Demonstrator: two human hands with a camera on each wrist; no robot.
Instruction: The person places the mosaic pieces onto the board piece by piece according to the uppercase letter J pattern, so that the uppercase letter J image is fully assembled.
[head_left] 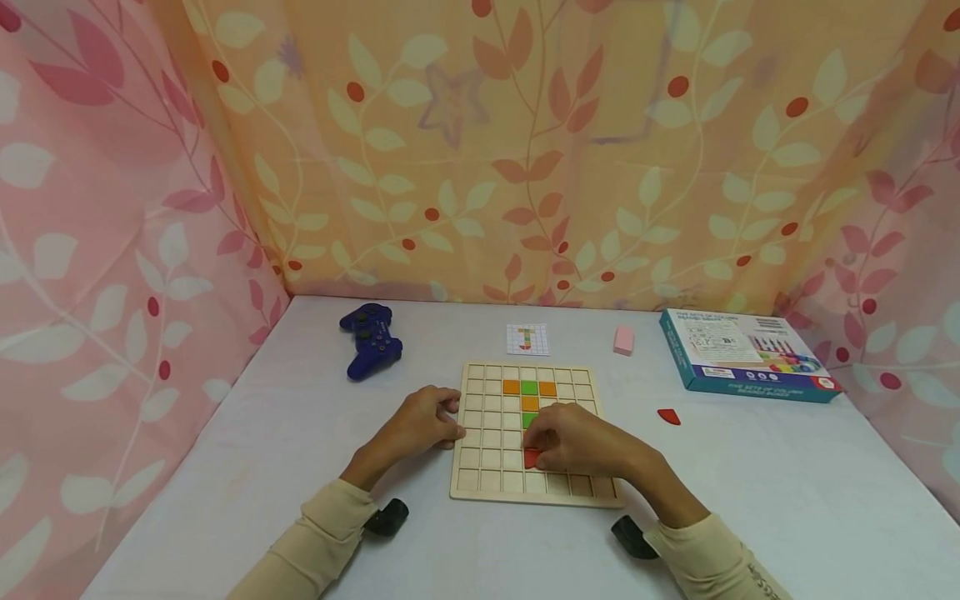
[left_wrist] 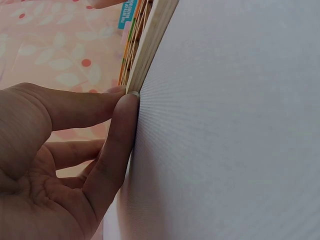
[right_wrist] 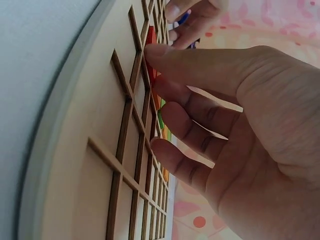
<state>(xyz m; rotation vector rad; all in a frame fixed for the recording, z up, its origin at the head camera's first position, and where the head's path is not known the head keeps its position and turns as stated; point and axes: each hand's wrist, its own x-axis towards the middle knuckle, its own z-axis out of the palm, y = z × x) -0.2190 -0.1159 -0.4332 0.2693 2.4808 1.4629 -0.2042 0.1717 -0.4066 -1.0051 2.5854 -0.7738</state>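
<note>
A wooden grid board (head_left: 487,475) lies flat on the table with orange tiles (head_left: 530,403) and green tiles (head_left: 529,387) set in some of its squares. My left hand (head_left: 420,421) holds the board's left edge, thumb and a finger against the rim in the left wrist view. Over the lower middle of the board, my right hand (head_left: 585,437) pinches a red tile (head_left: 531,458) between thumb and index finger. In the right wrist view the red tile (right_wrist: 151,55) stands against the grid, partly hidden by the thumb. The right hand covers several squares.
A patterned card (head_left: 527,339) and a pink block (head_left: 623,340) lie behind the board. On the right are a red rounded piece (head_left: 669,416) and a teal-edged box (head_left: 750,354). A blue game controller (head_left: 371,342) lies at the back left. Patterned curtains (head_left: 525,150) border the table.
</note>
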